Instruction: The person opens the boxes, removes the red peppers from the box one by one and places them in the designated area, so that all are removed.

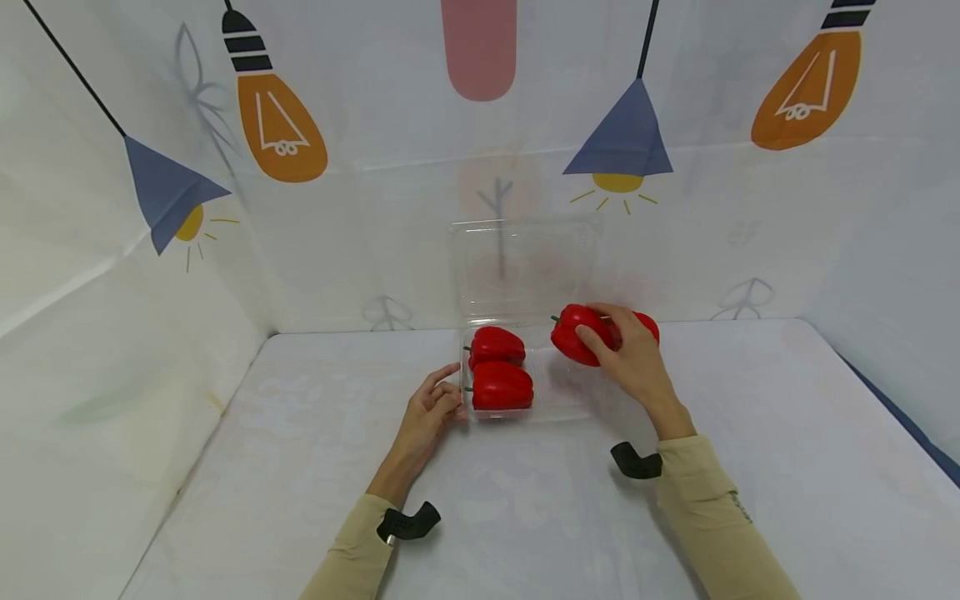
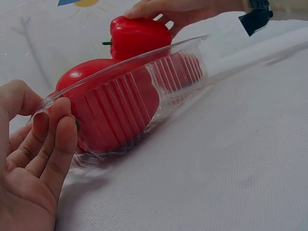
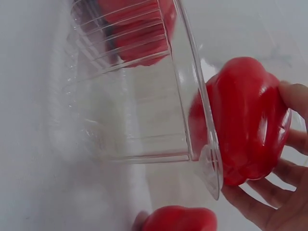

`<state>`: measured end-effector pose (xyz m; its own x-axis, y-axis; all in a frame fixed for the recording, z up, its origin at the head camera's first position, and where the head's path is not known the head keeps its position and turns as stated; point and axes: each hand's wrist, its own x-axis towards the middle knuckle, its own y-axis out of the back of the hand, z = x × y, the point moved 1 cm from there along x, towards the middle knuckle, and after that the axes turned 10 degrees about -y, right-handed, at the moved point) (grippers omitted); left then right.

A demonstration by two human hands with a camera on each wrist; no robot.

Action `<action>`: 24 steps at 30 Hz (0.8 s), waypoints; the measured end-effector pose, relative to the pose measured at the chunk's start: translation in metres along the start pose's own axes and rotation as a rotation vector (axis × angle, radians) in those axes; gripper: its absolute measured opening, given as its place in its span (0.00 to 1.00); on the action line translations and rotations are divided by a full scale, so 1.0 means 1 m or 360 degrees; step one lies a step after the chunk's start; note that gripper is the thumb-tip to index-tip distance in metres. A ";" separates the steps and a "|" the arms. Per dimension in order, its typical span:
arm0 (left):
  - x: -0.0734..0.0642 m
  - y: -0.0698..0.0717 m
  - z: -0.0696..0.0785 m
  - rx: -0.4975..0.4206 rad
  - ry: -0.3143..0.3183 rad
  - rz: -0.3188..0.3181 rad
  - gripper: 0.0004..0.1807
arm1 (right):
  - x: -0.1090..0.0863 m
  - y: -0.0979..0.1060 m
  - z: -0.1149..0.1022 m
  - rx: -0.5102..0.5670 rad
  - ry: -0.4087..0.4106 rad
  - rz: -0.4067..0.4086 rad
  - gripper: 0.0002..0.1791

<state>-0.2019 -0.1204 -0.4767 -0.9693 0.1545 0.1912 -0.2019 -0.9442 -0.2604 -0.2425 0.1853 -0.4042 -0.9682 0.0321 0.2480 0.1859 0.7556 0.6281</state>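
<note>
A clear plastic clamshell box (image 1: 558,408) stands on the table with its lid (image 1: 525,267) raised at the back. Two red bell peppers lie in its left half, a rear pepper (image 1: 495,344) and a front pepper (image 1: 502,386), stems to the left. With thumb and fingertips, my left hand (image 1: 426,421) pinches the box's rim at its left corner. My right hand (image 1: 633,354) grips another red bell pepper (image 3: 248,120) over the right part of the box, close to the rim. Its green stem points left, as the left wrist view shows.
One more red bell pepper (image 1: 648,325) sits just beyond my right hand, partly hidden by it. White cloth covers the table (image 1: 525,517). A printed curtain (image 1: 375,208) with lamp pictures hangs right behind the box.
</note>
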 end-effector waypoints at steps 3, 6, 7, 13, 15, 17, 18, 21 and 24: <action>0.000 0.000 0.000 0.0005 -0.0003 0.0005 0.27 | 0.001 0.002 0.002 0.0015 -0.0052 0.0003 0.29; -0.001 0.000 0.000 0.0011 -0.0002 0.0007 0.27 | 0.002 0.005 0.004 0.0033 -0.0073 0.0023 0.28; -0.001 0.000 0.000 0.0012 0.0002 0.0006 0.27 | 0.002 0.006 0.005 0.0040 -0.0073 0.0031 0.28; -0.001 0.000 0.000 0.0010 0.0005 -0.0005 0.27 | 0.004 0.010 0.008 0.0053 -0.0094 0.0045 0.28; -0.001 0.000 0.000 0.0010 0.0003 -0.0008 0.27 | 0.004 0.011 0.008 0.0053 -0.0106 0.0044 0.29; -0.001 0.000 0.000 0.0011 0.0000 -0.0003 0.27 | 0.004 0.013 0.009 0.0053 -0.0121 0.0040 0.29; -0.001 0.000 0.000 0.0012 0.0002 0.0002 0.27 | 0.004 0.014 0.010 0.0054 -0.0130 0.0036 0.30; -0.001 0.000 0.000 0.0015 0.0007 0.0011 0.27 | 0.004 0.017 0.010 0.0064 -0.0164 0.0032 0.30; -0.001 -0.001 0.000 0.0021 0.0016 0.0023 0.27 | 0.004 0.020 0.011 0.0073 -0.0201 0.0034 0.31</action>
<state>-0.2010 -0.1200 -0.4769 -0.9735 0.1438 0.1779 -0.1861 -0.9500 -0.2506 -0.2447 0.2081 -0.3987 -0.9781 0.1283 0.1640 0.2014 0.7829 0.5886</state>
